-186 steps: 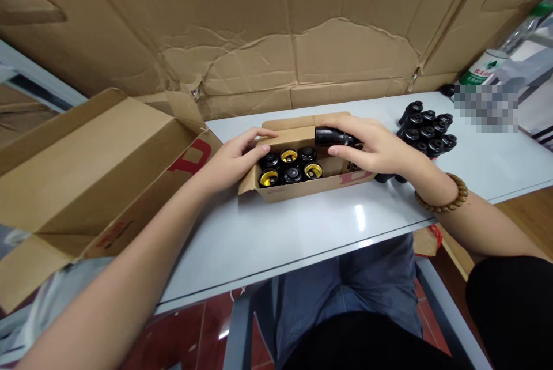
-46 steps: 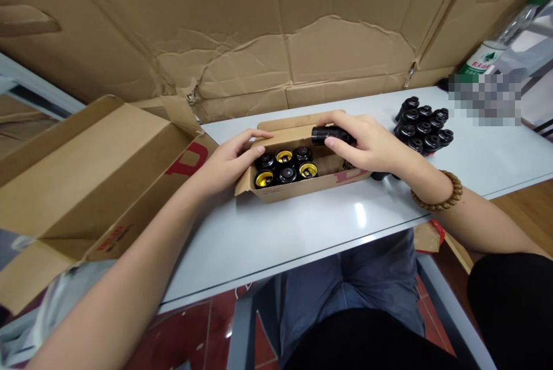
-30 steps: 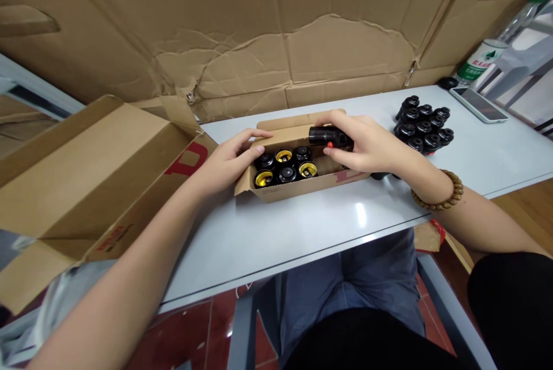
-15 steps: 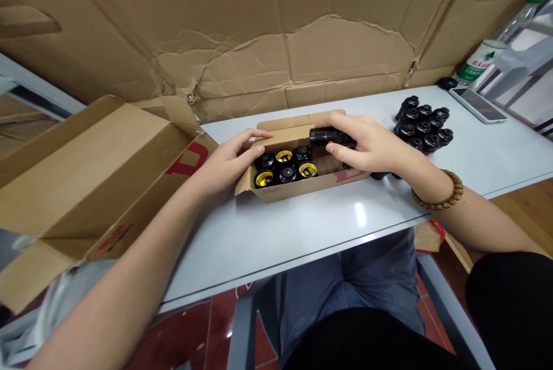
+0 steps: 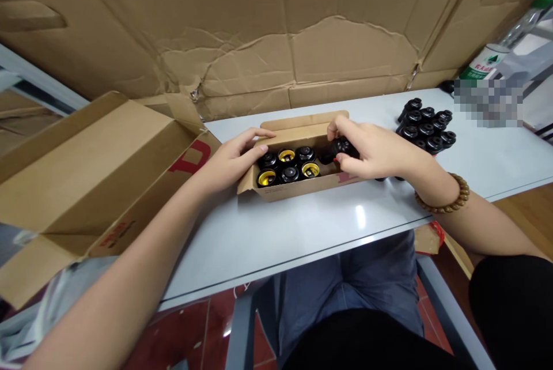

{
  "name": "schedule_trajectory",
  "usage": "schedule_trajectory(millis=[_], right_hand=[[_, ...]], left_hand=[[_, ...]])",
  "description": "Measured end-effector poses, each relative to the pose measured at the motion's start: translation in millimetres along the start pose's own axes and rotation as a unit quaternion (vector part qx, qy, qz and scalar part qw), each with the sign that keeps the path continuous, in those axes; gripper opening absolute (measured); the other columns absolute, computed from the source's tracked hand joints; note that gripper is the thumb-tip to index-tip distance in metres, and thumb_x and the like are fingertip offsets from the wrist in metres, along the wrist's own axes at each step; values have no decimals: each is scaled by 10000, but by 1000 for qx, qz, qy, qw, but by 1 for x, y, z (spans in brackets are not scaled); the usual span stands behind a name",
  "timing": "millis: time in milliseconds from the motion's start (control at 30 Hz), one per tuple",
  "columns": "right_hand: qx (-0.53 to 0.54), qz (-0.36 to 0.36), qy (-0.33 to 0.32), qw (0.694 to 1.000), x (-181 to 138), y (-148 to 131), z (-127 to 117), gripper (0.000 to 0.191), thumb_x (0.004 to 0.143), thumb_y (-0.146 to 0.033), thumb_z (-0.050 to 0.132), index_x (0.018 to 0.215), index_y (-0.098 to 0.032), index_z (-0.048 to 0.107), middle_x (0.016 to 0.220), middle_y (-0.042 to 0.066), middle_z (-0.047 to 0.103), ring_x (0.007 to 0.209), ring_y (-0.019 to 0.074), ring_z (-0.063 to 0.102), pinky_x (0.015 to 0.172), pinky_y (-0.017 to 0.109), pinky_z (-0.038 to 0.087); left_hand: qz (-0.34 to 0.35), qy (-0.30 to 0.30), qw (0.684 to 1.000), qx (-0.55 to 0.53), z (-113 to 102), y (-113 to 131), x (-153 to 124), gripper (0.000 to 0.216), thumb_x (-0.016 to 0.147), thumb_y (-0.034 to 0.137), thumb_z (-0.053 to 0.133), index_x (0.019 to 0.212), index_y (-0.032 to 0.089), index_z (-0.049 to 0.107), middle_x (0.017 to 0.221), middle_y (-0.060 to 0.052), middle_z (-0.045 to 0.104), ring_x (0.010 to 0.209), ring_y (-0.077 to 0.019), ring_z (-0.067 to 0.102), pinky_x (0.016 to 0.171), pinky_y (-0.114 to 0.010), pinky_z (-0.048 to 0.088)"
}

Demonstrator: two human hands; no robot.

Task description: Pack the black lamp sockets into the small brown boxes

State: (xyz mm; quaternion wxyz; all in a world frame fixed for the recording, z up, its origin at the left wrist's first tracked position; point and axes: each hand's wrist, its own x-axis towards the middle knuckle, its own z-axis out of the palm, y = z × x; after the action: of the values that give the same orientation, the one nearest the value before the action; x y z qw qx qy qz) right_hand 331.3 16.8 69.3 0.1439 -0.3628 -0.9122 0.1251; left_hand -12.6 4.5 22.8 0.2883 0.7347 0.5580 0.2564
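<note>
A small open cardboard box (image 5: 298, 188) stands on the table with several black lamp sockets (image 5: 289, 173) upright in its left part, their brass-lined openings facing up. My right hand (image 5: 378, 151) is shut on another black lamp socket (image 5: 342, 147), holding it down inside the right end of the box. The socket's lower end is hidden by my fingers and the box wall. My left hand (image 5: 235, 155) rests on the box's left corner and flap, with its fingertips over the rear edge. Its palm is empty.
Several more black sockets (image 5: 423, 128) stand bunched on the white table (image 5: 276, 237) right of the box. A large open carton (image 5: 86, 168) lies to the left, with a cardboard sheet (image 5: 276, 53) behind the table. A bottle (image 5: 486, 64) stands far right, behind a pixelated patch.
My right hand has moved down and slightly right, carrying the socket from above the box's rear edge into its right end. The socket has also turned from its sideways position.
</note>
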Motion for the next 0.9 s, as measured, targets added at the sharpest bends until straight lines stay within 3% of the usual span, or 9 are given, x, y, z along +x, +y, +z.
schedule_trajectory(millis=[233, 433, 633, 700, 800, 867, 900], right_hand=[[27, -73, -25, 997, 6, 1, 5, 301, 1053, -456, 623, 1109, -197, 767, 966, 98, 816, 848, 247, 695, 801, 392, 501], [54, -80, -84, 992, 5, -2, 0, 381, 1130, -450, 562, 1027, -201, 831, 920, 81, 844, 781, 214, 700, 785, 372, 523], [44, -63, -85, 993, 6, -2, 5, 395, 1165, -383, 471, 1002, -210, 786, 889, 71, 817, 731, 203, 666, 722, 364, 480], [28, -56, -60, 996, 5, 0, -1, 406, 1167, -387, 443, 981, -213, 760, 885, 73, 803, 749, 211, 664, 717, 371, 473], [-7, -31, 39, 999, -4, 11, -27, 346, 1132, -369, 478, 981, -232, 758, 891, 71, 797, 780, 225, 683, 738, 396, 492], [-42, 23, 88, 995, -17, 24, -50, 276, 1076, -332, 539, 978, -238, 780, 903, 85, 816, 766, 241, 699, 728, 428, 509], [-58, 60, 82, 993, -26, 32, -60, 251, 1043, -321, 571, 962, -235, 792, 896, 98, 825, 732, 247, 700, 697, 444, 511]], left_hand=[[-1, -1, 1000, 4, 0, 0, 1, 590, 1054, 680, 555, 1472, 286, 692, 1285, -86, 795, 1236, -377, 701, 1118, -538, 558], [4, 3, 1000, 12, 0, -1, 1, 587, 1053, 673, 543, 1466, 287, 698, 1278, -81, 795, 1251, -379, 692, 1104, -523, 559], [-1, 0, 1000, 8, 0, -1, 1, 602, 1058, 686, 543, 1480, 283, 689, 1292, -83, 791, 1231, -372, 694, 1079, -504, 570], [-1, 1, 1000, 9, 0, 0, 1, 603, 1056, 686, 538, 1476, 281, 690, 1284, -84, 789, 1233, -377, 690, 1079, -505, 569], [0, 3, 1000, 15, 0, 1, 0, 609, 1045, 686, 532, 1466, 279, 698, 1256, -81, 787, 1231, -382, 687, 1068, -504, 572], [-2, 3, 1000, 18, 0, 2, 0, 617, 1036, 694, 531, 1459, 279, 704, 1240, -82, 788, 1217, -384, 691, 1061, -508, 579], [-3, 2, 1000, 18, 0, 2, 1, 621, 1034, 699, 528, 1457, 279, 706, 1235, -85, 790, 1211, -385, 694, 1064, -515, 579]])
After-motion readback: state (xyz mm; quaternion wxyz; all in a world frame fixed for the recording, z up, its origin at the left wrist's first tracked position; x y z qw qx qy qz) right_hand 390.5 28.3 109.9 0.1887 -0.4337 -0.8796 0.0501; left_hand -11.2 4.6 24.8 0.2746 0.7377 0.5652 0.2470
